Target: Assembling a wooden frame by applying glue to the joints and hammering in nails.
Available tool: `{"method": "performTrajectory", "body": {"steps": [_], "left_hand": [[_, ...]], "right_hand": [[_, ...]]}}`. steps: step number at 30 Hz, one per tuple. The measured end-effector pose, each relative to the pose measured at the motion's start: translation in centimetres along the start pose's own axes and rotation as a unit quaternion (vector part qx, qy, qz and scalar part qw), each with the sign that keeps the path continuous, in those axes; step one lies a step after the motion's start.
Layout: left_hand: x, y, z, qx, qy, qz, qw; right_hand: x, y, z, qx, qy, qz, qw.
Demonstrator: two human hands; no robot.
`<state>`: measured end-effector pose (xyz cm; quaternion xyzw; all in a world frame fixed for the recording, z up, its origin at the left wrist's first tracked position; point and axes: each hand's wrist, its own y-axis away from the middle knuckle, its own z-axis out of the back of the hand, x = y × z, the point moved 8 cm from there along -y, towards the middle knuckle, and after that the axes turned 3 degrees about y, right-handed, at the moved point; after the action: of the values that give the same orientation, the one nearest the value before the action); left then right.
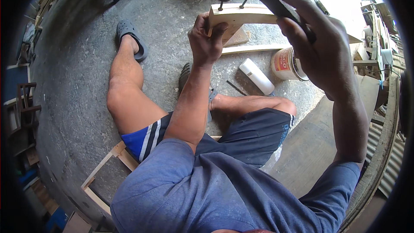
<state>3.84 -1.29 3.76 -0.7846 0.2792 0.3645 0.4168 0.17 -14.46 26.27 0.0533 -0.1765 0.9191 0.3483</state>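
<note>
My left hand [206,41] is closed around the left end of a pale, slightly curved piece of wood [246,16], thumb on its near side. Two dark nails or screws stand in the wood's top edge: one fastener [221,6] near the left end and another fastener [246,0], longer and leaning, farther right. In my right hand [321,39] is the dark handle of a hammer [276,2]. The hammer's head hangs just over the left fastener; whether they touch I cannot tell. My right index finger lies stretched along the handle.
Between my legs and the wood, a white oblong container [256,76] and a thin dark stick [236,88] lie on the concrete floor [82,103]. A labelled tub [283,64] sits near my right forearm. A wooden frame [102,164] is at lower left; a wide plank [304,133] lies right.
</note>
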Motion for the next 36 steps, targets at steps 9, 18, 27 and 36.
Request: {"method": "performTrajectory", "body": {"steps": [9,18,27,36], "left_hand": [[-0.1,0.0,0.1,-0.004,0.004,-0.011,1.000],[0.2,0.1,0.2,-0.005,-0.004,-0.005,1.000],[0.3,0.0,0.2,-0.001,0.003,0.011,1.000],[1.0,1.1,0.5,-0.085,0.071,0.006,0.994]], "right_hand": [[-2.1,0.4,0.3,-0.052,-0.100,-0.098,0.989],[-2.2,1.3,2.5,-0.191,-0.174,-0.064,0.964],[-7.9,2.3,2.0,-0.090,-0.102,-0.266,0.954],[-13.8,2.5,-4.7,-0.118,-0.041,-0.151,0.981]]}}
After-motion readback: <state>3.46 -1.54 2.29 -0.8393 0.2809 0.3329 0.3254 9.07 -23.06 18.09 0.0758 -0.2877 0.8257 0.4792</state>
